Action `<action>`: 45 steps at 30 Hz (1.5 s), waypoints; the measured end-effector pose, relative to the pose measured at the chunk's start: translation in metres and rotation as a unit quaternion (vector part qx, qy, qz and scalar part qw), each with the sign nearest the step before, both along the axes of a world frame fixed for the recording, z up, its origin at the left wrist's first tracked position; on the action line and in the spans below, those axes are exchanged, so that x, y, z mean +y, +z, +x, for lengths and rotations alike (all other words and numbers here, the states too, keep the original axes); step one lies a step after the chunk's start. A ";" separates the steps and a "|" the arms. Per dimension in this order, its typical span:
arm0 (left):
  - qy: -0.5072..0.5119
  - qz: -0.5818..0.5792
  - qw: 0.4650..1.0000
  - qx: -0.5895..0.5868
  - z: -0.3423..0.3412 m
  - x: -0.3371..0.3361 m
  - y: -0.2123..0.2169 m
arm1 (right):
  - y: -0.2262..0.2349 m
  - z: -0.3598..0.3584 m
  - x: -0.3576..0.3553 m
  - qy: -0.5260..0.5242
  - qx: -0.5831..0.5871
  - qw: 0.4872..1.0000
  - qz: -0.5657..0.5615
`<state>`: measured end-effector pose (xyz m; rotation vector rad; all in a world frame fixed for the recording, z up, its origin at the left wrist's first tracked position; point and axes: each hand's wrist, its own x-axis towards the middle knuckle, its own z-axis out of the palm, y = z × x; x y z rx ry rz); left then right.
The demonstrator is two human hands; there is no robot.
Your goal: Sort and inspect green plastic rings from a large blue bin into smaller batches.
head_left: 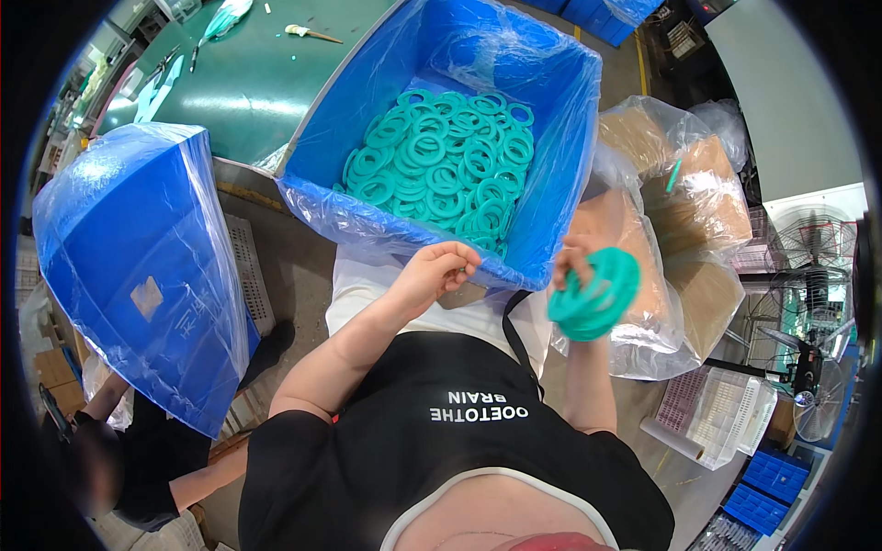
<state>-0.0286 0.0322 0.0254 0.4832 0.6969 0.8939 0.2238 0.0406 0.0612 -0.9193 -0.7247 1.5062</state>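
Note:
A deep blue plastic bin (367,78), lined with clear film, stands in front of me. Inside lies a heap of flat teal rings (427,151), piled loosely over one another. My right hand (571,262) is just outside the bin's near right corner. It grips a bunch of teal rings (597,298), somewhat smeared by motion. At the bin's near rim, my left hand (439,274) is closed, its fingers curled in toward the thumb. Whether anything is between those fingers cannot be made out.
A tilted blue bin (147,266) wrapped in film is at the left, beside another person (147,459). Behind is a green table (248,83) with a brush (312,34). Bagged cardboard boxes (703,193) and a fan (818,321) are at the right.

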 end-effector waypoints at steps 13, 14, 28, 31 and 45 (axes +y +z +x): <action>-0.093 0.104 0.980 0.142 0.014 -0.014 0.019 | -0.018 -0.034 -0.003 0.118 -0.252 0.961 0.003; -0.058 0.070 0.988 0.123 0.014 -0.013 0.026 | -0.022 -0.035 -0.005 0.097 -0.188 0.977 -0.001; 0.050 0.173 0.958 0.225 0.004 -0.008 0.015 | -0.026 -0.024 -0.001 0.021 -0.123 0.992 -0.007; -0.005 0.186 0.941 0.284 0.002 -0.007 0.011 | -0.020 -0.028 -0.011 0.137 -0.322 0.936 0.034; -0.013 0.164 0.984 0.073 0.013 -0.021 0.023 | 0.009 -0.054 -0.019 0.059 -0.241 0.968 -0.043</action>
